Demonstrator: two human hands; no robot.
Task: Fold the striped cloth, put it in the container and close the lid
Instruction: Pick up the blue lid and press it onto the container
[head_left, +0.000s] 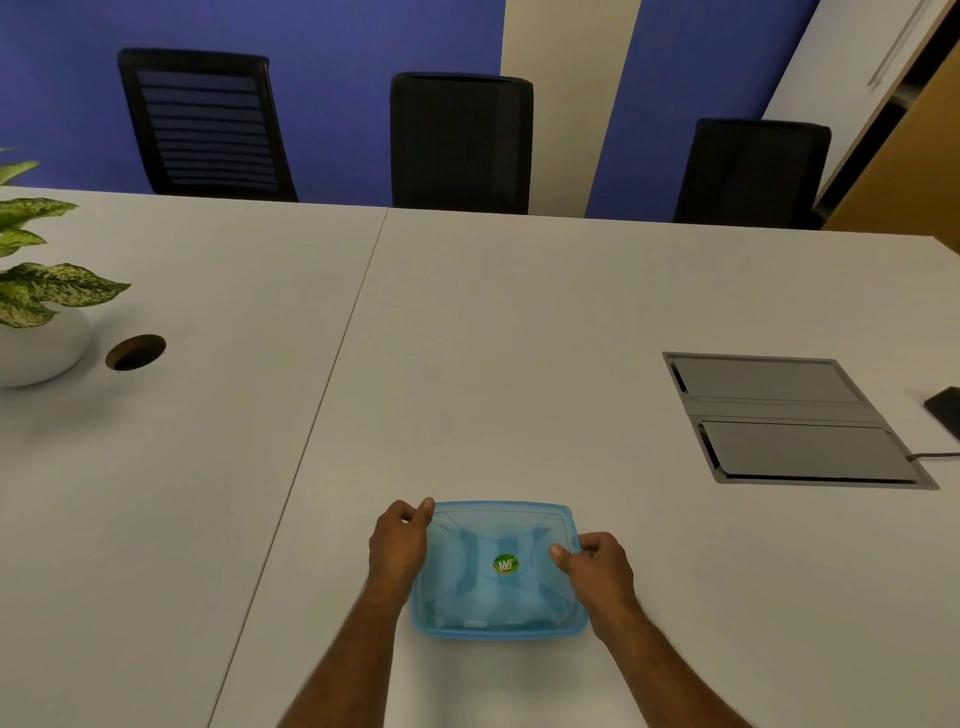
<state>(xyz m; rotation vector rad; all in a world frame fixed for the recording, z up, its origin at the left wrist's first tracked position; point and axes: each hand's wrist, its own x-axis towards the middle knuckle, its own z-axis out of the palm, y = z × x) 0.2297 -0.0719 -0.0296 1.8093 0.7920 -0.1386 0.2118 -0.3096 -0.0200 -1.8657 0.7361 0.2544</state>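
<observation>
White tabletop (519, 322) fills most of the view, a seam running down its left half, with three black office chairs (461, 140) lined along the far edge against a blue and cream wall. At the far left a variegated leafy plant (36, 260) sits in a round white pot (41, 353), and just beside it is a round cable hole (136, 352) in the table. Near the bottom centre, the left hand (400, 540) curls closed around the far-left corner of the lid (498, 525), thumb on the rim. The container (498, 623) is a translucent blue, rounded-rectangle plastic box resting flat on the table, its lid seated on top and moulded with curved raised panels around a small green and yellow round sticker (505, 564) in the middle. Paler shapes show faintly through the plastic, but whether they are the cloth cannot be told. The right hand (597, 566) pinches the lid's right edge, thumb pressed on top and fingers wrapped under the rim. Well apart to the right, a grey recessed cable hatch (789, 415) is set into the table, with a dark cable (935, 455) and a black object (946, 410) at the frame's edge.
</observation>
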